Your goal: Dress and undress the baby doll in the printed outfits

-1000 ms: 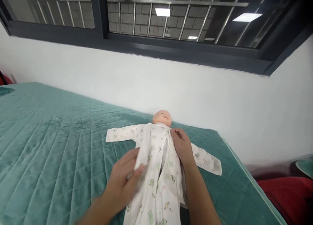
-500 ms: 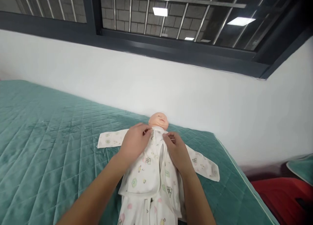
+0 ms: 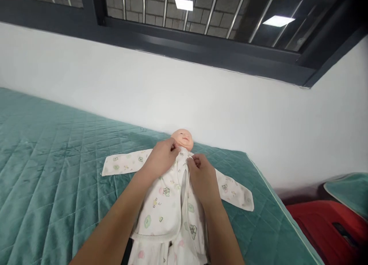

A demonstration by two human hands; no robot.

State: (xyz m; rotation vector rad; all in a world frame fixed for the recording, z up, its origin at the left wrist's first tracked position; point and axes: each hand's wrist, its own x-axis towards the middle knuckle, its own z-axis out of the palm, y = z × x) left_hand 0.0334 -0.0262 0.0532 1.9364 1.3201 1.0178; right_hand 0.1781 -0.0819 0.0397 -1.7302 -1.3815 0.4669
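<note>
A baby doll lies on its back on a green quilted mattress, head toward the wall. It wears a white printed garment with both sleeves spread out flat. My left hand pinches the left front panel up at the doll's neck. My right hand pinches the right panel's edge close beside it. Both hands meet just under the doll's chin, fingers closed on the cloth.
A white wall runs right behind the doll's head, with a dark-framed barred window above. The mattress edge falls away at right, where a red object and another green pad sit lower down.
My left hand left the garment's lower panel and came up to the doll's neck, drawing the left front across the chest. My right hand stayed near the collar. The view shifted slightly.
</note>
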